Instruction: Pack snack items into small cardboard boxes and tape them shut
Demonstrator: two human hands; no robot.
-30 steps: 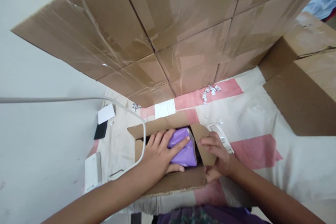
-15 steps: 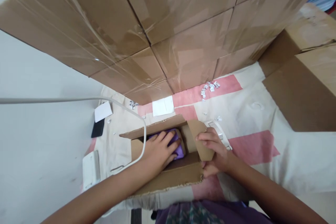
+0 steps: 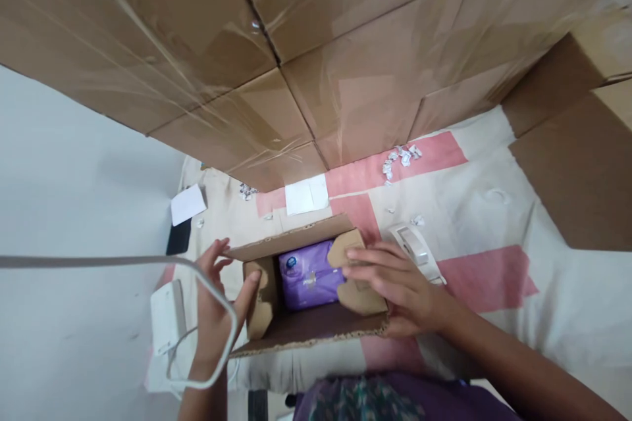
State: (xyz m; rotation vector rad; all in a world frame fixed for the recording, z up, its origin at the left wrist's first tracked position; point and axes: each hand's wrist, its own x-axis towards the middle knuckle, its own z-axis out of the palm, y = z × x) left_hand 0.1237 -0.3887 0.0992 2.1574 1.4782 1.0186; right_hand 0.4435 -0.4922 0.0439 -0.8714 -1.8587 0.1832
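Observation:
An open cardboard box lies in front of me on the cloth, with its long flaps raised. Inside it rests a purple plastic package with a small blue logo. My left hand is at the box's left end, fingers spread, its thumb touching the short left flap. At the other end, my right hand has its fingers stretched over the short right flap, which leans inward over part of the package. A pale cable loops in front of my left hand.
Taped cardboard boxes form a wall behind. Another box stands at the right. On the cloth lie a white paper, crumpled scraps, a white tape dispenser-like object and a white device.
My left hand has left the purple package and moved to the box's left end. The short right flap has folded inward under my right hand. The cable has shifted left and down.

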